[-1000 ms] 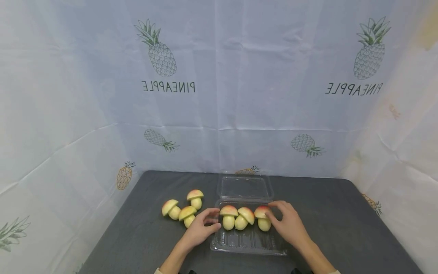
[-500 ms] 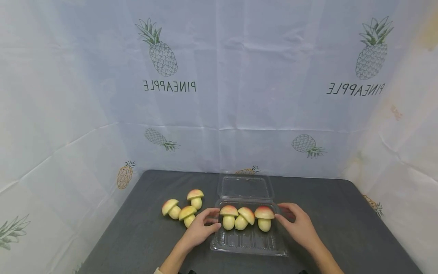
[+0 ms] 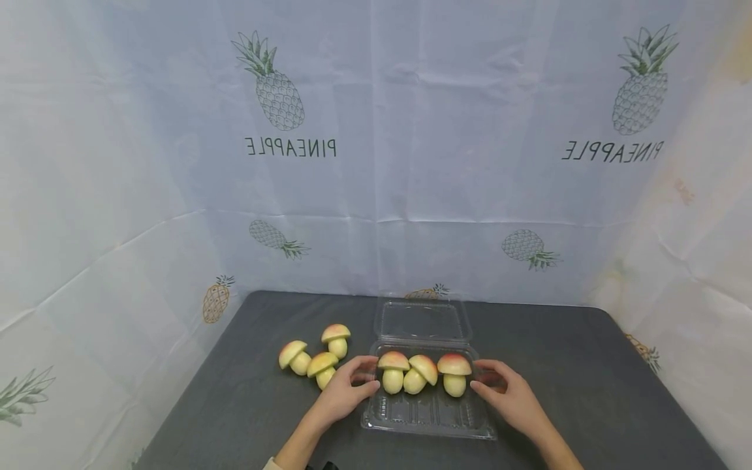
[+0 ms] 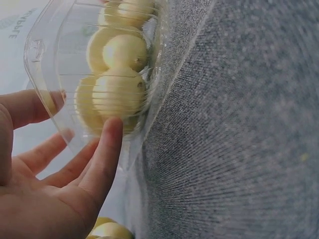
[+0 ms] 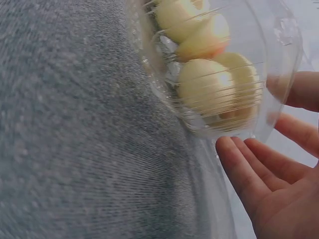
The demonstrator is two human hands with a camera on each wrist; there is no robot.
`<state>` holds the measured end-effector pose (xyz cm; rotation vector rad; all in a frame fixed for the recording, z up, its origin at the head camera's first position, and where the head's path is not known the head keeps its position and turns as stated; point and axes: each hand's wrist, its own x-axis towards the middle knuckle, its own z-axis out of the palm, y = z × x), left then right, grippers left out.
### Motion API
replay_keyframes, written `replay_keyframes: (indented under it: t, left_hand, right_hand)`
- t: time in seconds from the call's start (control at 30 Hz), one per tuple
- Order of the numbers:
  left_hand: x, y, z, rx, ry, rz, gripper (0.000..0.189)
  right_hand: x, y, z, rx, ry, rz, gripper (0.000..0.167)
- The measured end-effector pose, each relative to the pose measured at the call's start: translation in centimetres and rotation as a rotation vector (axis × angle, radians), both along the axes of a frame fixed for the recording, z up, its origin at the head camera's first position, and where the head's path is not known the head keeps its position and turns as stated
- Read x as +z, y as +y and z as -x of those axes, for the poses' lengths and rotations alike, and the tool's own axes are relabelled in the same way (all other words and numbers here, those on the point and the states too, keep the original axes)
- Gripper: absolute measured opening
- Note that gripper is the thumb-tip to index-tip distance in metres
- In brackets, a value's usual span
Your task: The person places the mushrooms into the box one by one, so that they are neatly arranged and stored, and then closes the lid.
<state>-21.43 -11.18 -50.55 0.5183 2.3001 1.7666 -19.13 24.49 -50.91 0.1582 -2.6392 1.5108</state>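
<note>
A clear plastic clamshell box lies with its lid folded back. Across its rear part three yellow mushrooms with reddish caps sit in a row. My left hand grips the left side of the box. In the left wrist view that hand has one digit at the rim and a fingertip against the ribbed wall. At the opposite side, my right hand holds the right edge. The right wrist view shows the hand with fingertips at the wall below the nearest mushroom.
To the left of the box, three more mushrooms lie close together on the dark grey table. White cloth printed with pineapples hangs behind the table and along both sides.
My right hand has let go of the rightmost mushroom and moved right, then slightly down, to the box's right edge. My left hand has stayed at the left side.
</note>
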Motion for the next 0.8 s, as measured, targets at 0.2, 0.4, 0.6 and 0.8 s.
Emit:
replay_keyframes:
  t: [0.2,0.4,0.6,0.8]
  left_hand:
    - [0.4,-0.1,-0.1,0.025,0.059,0.089,0.044]
    - [1.2,-0.4,-0.5,0.041,0.165,0.276,0.043]
    - [2.3,-0.7,-1.1,0.073,0.224,0.354,0.040]
    - [3.0,-1.5,-1.5,0.143,0.311,0.330,0.030]
  right_hand:
    - [-0.3,0.0,0.0,0.012,-0.026,0.054,0.042]
    - [-0.3,0.2,0.0,0.042,-0.032,0.100,0.041]
    - [-0.3,0.2,0.1,0.027,-0.057,0.111,0.041]
    - [-0.3,0.2,0.0,0.036,-0.065,0.140,0.040]
